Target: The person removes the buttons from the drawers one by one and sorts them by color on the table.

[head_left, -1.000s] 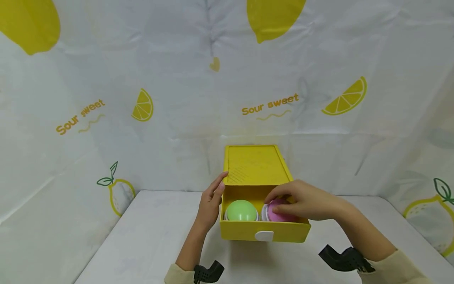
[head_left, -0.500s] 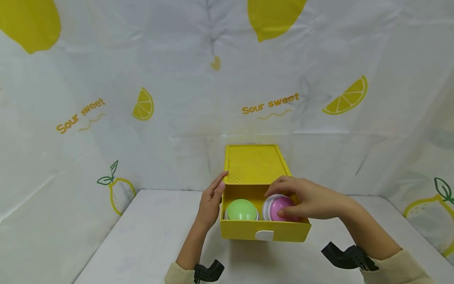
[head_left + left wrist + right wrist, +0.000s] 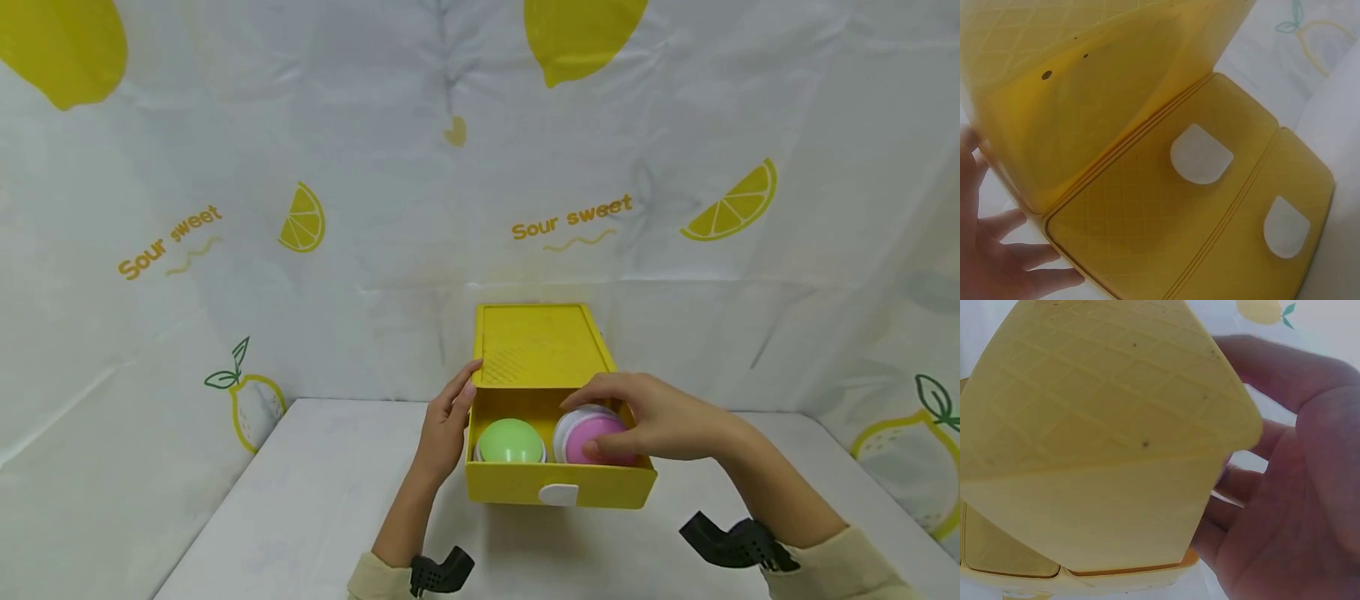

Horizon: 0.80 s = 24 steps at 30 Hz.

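Left of the yellow drawer (image 3: pixel 510 485), your left hand (image 3: pixel 446 425) lies against the yellow cabinet (image 3: pixel 546 346), fingers extended and unclenched. In the drawer's left part sits the green ball (image 3: pixel 511 441); in its right part is the pink ball (image 3: pixel 596 432), pinched by your right hand (image 3: pixel 662 419) between thumb and fingers.

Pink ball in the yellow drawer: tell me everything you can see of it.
The pink ball looks glossy, like plastic, with a white rim along its upper-left side. It is within the open yellow drawer, right of the green ball. The right hand holds it by its pink side and rim. Its bottom is hidden, so whether it rests on the drawer's floor is unclear.
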Available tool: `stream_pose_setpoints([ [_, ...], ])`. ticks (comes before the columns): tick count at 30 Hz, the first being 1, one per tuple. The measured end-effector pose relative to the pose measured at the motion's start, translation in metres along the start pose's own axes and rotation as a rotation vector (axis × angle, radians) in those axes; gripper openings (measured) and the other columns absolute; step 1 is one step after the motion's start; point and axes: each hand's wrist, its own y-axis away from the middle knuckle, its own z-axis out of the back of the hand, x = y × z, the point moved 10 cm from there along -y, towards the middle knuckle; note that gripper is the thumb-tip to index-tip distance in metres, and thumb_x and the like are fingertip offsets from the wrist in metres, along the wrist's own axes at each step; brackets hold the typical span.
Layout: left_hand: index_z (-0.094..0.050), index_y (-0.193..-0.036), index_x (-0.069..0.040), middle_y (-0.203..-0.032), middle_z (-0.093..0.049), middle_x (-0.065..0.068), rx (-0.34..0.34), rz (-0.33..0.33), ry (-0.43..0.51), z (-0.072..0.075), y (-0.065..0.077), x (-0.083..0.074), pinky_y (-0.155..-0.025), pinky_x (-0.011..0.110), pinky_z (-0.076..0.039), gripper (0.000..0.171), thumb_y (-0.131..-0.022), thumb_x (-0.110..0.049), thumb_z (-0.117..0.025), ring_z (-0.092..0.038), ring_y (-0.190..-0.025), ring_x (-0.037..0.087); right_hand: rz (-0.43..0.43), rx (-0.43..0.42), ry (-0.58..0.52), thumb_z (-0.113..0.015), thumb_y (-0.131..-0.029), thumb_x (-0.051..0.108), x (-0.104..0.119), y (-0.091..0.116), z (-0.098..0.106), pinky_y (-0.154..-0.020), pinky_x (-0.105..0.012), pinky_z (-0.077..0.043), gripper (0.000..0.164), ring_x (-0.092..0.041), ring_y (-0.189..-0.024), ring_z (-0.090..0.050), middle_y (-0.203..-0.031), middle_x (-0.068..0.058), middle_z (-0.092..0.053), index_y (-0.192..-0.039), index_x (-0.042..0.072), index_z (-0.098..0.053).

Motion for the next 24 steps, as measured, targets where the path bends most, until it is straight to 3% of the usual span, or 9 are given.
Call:
stream_pose_setpoints([
  [4, -0.048, -0.152, -0.026, -0.161, -0.043, 0.005, -0.004, 0.003, 0.003, 0.0, 0.0, 0.0, -0.11, 0.06, -0.046, 0.043, -0.111, -0.035, -0.039, -0.044, -0.146, 0.034, 0.029, 0.01, -0.059, -0.077, -0.091, 0.029, 0.0, 0.0, -0.003, -0.078, -0.023, -0.054, 0.032, -0.007, -0.094, -0.06, -0.108, 0.009, -0.067, -0.122, 0.025, -0.07],
  [11, -0.048, -0.152, -0.026, -0.161, -0.043, 0.004, -0.011, 0.0, -0.005, 0.001, 0.001, -0.003, -0.11, 0.06, -0.046, 0.043, -0.11, -0.035, -0.04, -0.045, -0.146, 0.034, 0.041, -0.018, -0.151, -0.076, -0.091, 0.019, -0.008, 0.001, -0.006, -0.076, -0.026, -0.059, 0.031, -0.01, -0.09, -0.066, -0.112, 0.002, -0.07, -0.122, 0.02, -0.068],
  [18, -0.047, -0.153, -0.025, -0.161, -0.042, 0.005, -0.007, -0.003, -0.002, 0.0, 0.0, -0.002, -0.109, 0.059, -0.047, 0.044, -0.111, -0.034, -0.039, -0.045, -0.145, 0.035, 0.044, -0.188, -0.259, -0.073, -0.091, 0.007, -0.019, 0.008, 0.003, -0.076, -0.027, -0.061, 0.034, -0.014, -0.089, -0.069, -0.109, -0.002, -0.072, -0.125, 0.011, -0.067],
  [24, -0.047, -0.153, -0.024, -0.161, -0.041, 0.005, -0.005, -0.002, -0.003, -0.001, 0.001, -0.001, -0.109, 0.059, -0.047, 0.044, -0.111, -0.034, -0.039, -0.045, -0.146, 0.035, 0.072, -0.358, -0.279, -0.07, -0.09, -0.001, -0.022, 0.017, 0.015, -0.077, -0.022, -0.061, 0.036, -0.011, -0.088, -0.07, -0.111, 0.012, -0.071, -0.126, 0.003, -0.066],
])
